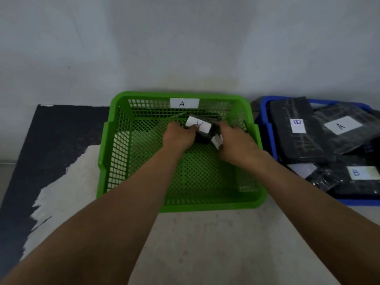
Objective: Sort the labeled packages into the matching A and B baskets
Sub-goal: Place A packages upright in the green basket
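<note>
**Fingers [194, 126] curled on packages inside the green basket**

Left hand [178, 136] grips a black package [203, 135], thumb lying across its white label marked A. Right hand [236, 140] grips a second black package [217, 140] just beside the first; label too blurred to read. Both are held low inside the green mesh basket [181, 207], which carries an A tag [184, 103] on its far wall. Blue basket [359, 202] stands just right of it, heaped with black packages: stray A package [345, 130], upper B package [298, 140], lower B package [357, 182].

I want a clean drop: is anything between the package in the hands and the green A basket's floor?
Nothing visible. The left hand and right hand hold the package within the green basket, with only bare mesh seen beneath.
</note>
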